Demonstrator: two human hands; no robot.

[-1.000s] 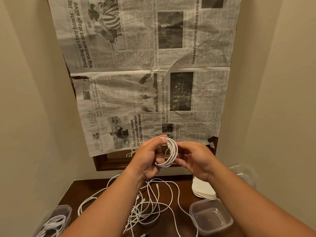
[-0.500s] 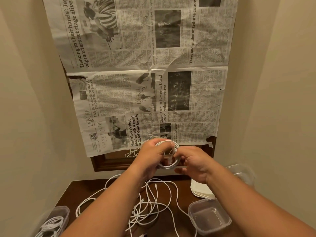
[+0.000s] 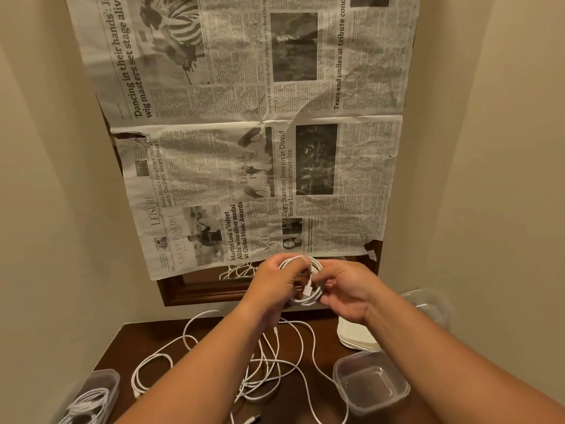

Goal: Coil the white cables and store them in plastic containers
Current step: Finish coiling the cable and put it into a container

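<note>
Pinching a tight white cable coil (image 3: 308, 289), left hand (image 3: 276, 283) and right hand (image 3: 348, 289) grips closed on it.

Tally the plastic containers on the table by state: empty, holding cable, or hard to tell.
Empty container: 1
Container holding coiled cable: 1
Hard to tell, clear container behind the right forearm: 1
Total: 3

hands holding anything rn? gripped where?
Yes: both hold one coiled white cable. Left hand pinches the coil's left side and top; right hand grips its right side.
</note>
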